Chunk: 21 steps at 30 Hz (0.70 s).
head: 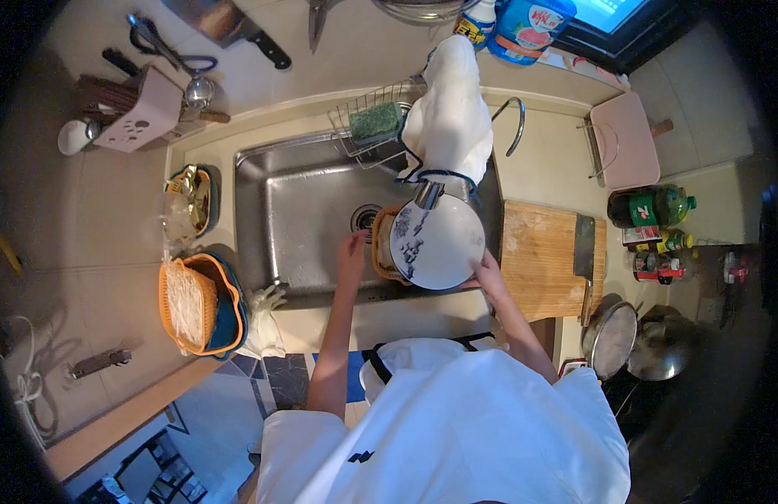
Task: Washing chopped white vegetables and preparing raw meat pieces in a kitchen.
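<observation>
My right hand [487, 277] grips the lower right rim of a round white plate [449, 239] with dark floral decoration on its left side. The plate is over the right part of the stainless steel sink [307, 208], beneath the metal faucet spout [429, 194]. Partly hidden under it is an orange plastic basket [381, 246]. My left hand [353, 251] hovers left of that basket, close to the sink drain [365, 217]. Nothing shows in its fingers, but their exact pose is too small to make out. White cloth [451, 113] with dark edging drapes the faucet.
A wire rack with a green sponge [375, 123] sits behind the sink. To the right, a cleaver [584, 246] lies on a wooden cutting board [534, 264]. Orange-and-blue baskets [234, 302] and a white glove [264, 321] are at left. Bottles [647, 206] line the right side.
</observation>
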Available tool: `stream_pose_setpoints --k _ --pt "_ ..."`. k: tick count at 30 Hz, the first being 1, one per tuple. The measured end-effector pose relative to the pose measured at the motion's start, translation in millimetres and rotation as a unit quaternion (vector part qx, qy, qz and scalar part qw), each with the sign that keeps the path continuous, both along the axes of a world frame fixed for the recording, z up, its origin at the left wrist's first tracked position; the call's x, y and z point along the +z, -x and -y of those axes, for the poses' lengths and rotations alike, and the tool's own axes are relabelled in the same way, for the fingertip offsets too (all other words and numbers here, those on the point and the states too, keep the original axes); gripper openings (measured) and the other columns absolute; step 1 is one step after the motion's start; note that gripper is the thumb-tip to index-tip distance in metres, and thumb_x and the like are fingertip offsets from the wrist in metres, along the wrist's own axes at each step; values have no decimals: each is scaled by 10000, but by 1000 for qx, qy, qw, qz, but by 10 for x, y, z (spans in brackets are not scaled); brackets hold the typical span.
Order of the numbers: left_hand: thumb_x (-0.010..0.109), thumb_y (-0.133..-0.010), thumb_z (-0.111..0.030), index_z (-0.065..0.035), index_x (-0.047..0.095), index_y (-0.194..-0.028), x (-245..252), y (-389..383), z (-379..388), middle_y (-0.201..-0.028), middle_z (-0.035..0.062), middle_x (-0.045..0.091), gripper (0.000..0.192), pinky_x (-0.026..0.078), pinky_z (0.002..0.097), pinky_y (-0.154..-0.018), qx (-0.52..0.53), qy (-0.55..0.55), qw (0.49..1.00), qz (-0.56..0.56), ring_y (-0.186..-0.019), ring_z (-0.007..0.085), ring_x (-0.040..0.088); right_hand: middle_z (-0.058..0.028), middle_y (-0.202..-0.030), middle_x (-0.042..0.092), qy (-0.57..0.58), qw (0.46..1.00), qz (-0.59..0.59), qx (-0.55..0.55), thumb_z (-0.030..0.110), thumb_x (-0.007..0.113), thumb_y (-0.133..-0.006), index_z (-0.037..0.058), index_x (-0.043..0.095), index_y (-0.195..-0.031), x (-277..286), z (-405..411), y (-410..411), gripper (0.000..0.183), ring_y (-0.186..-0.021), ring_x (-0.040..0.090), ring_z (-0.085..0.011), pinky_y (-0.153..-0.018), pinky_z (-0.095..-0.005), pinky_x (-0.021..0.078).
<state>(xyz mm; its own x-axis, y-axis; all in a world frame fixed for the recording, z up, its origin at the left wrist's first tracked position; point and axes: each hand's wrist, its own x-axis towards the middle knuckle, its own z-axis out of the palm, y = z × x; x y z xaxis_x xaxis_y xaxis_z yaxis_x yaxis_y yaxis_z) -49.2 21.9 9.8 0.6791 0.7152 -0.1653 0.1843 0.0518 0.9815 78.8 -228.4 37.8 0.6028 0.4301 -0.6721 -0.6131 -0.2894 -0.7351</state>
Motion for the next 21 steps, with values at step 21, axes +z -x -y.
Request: stream_pose_setpoints --k 21 --pt "588 -672 -175 -46 428 -1085 -378 -113 445 -1112 169 406 461 318 397 -859 -232 -289 892 -258 -1047 297 380 -250 -788 511 297 744 553 228 -2 444 -705 -44 317 -1115 730 -189 -351 431 -655 512 -383 -564 -433 426"
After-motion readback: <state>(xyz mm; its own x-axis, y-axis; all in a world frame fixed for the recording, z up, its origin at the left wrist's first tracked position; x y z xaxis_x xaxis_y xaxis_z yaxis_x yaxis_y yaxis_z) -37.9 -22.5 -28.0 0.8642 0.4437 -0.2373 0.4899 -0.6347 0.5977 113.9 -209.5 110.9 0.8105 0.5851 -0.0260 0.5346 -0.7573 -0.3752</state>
